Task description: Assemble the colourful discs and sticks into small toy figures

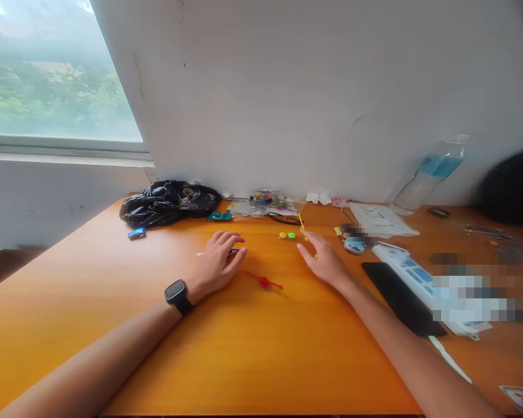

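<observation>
My left hand, with a dark watch on its wrist, hovers or rests low over the table, fingers loosely curved and apart. A small blue piece shows partly beneath it, the rest covered by the fingers. My right hand has its thumb and index finger apart. By its fingertips is a thin yellow stick-like piece, partly hidden. Between the hands lies a red piece with a round hub and a thin rod through it. Beyond it sit a small yellow disc and a green disc.
A black plastic bag and blue packet lie at back left. Bags of colourful pieces are against the wall. To the right are a power strip, a black phone-like slab and a leaning bottle.
</observation>
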Demonstrator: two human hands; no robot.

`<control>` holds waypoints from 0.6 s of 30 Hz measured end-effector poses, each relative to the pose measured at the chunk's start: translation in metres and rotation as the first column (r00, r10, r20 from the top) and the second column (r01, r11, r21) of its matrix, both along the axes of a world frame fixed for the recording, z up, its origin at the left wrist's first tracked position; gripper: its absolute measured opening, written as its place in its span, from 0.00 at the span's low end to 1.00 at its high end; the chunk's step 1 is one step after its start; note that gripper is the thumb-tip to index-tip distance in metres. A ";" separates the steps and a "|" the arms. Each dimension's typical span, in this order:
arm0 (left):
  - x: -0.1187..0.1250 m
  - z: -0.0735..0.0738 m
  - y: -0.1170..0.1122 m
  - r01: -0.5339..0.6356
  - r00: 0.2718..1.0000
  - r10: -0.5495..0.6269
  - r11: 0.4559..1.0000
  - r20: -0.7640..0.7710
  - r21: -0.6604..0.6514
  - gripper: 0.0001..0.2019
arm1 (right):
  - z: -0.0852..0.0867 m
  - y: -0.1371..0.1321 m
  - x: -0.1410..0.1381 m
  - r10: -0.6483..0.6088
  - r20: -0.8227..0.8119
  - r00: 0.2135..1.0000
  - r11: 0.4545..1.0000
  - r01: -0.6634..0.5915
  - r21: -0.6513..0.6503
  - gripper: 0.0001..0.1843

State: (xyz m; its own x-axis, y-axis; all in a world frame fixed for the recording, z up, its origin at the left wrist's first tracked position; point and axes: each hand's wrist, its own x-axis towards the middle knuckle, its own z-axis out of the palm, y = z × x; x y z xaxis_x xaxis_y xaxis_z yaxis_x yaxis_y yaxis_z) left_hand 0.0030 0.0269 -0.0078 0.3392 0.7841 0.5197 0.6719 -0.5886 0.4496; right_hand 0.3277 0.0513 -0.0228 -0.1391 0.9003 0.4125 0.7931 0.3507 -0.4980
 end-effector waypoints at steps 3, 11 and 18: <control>0.005 0.009 -0.012 0.181 0.981 -0.179 0.983 -0.067 0.021 0.20 | -0.010 0.002 0.002 0.032 0.046 0.998 0.999 -0.031 -0.023 0.32; 0.015 0.015 -0.029 0.489 0.844 -0.474 0.872 -0.250 -0.002 0.42 | -0.022 0.001 0.000 0.095 0.111 0.989 0.994 -0.088 -0.065 0.32; 0.014 0.014 -0.027 0.487 0.826 -0.481 0.872 -0.294 -0.058 0.38 | -0.016 -0.001 -0.007 0.123 0.052 0.991 0.992 -0.122 -0.017 0.28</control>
